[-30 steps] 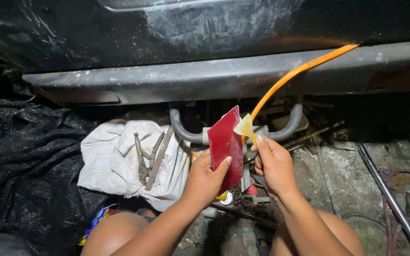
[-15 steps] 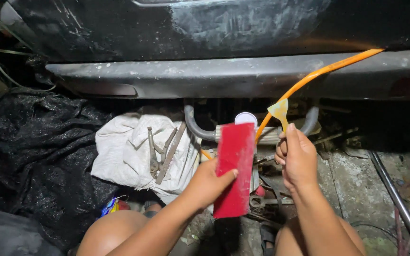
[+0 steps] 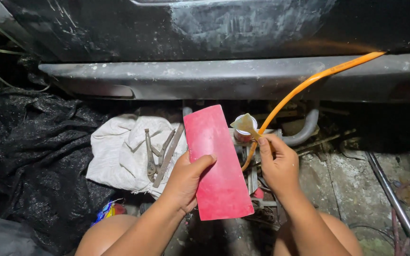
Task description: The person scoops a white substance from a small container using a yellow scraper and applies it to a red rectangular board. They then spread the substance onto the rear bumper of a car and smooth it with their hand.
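While the left hand is gripping a red board, the right hand just beside it is pinching a small putty knife.

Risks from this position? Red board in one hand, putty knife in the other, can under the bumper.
1. The left hand grips the red board by one edge only, tilted; it may tip or slip.
2. The putty knife in the right hand sits right beside the orange hose; a swing may snag it.
3. The open can stands among clutter close to both hands; a bump might knock it over.
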